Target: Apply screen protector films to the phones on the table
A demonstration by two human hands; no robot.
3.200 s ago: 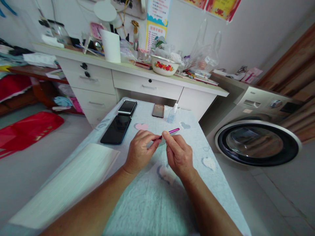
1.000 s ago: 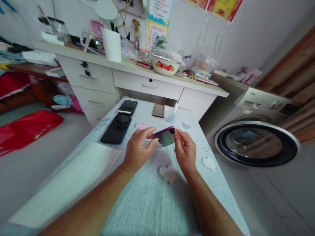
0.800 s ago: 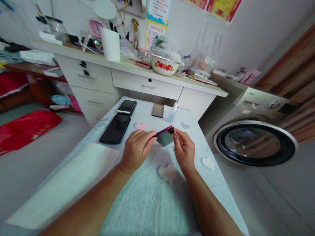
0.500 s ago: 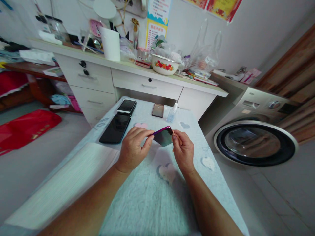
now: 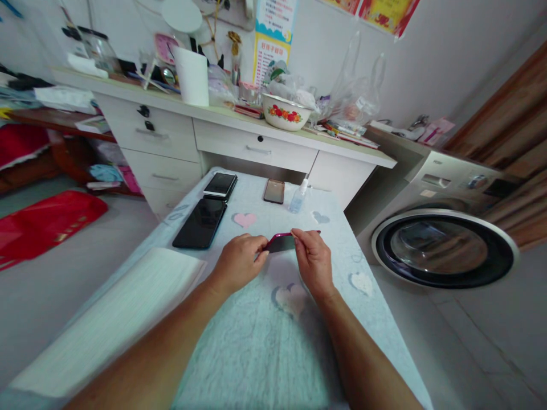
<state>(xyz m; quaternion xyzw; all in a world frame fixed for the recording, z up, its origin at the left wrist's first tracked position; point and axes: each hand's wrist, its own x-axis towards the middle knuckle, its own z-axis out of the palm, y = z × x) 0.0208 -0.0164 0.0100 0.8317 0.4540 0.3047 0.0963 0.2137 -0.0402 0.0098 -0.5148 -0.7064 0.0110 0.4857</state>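
A smartphone (image 5: 282,244) with a shiny magenta edge is held above the table, tilted so that its dark face shows only as a thin slanted strip. My left hand (image 5: 243,259) pinches its left end between thumb and fingers. Across its right part, the fingers of my right hand (image 5: 314,256) are closed, and a bit of the edge sticks out past them. Whether anything else is in the right fingers is hidden. Beyond the hands stand a clear spray bottle (image 5: 298,198) and a flat brown phone case or phone (image 5: 274,192).
On the table's left lie a large black phone or tablet (image 5: 200,224), a white-framed phone (image 5: 220,184) on a dark item, and a long white folded sheet (image 5: 111,319). A desk with drawers (image 5: 256,145) borders the far end. A washing machine (image 5: 427,228) stands at right.
The phone has tipped to a flatter angle, showing less of its face. My right hand has moved slightly left along it, and my left hand has dropped a little.
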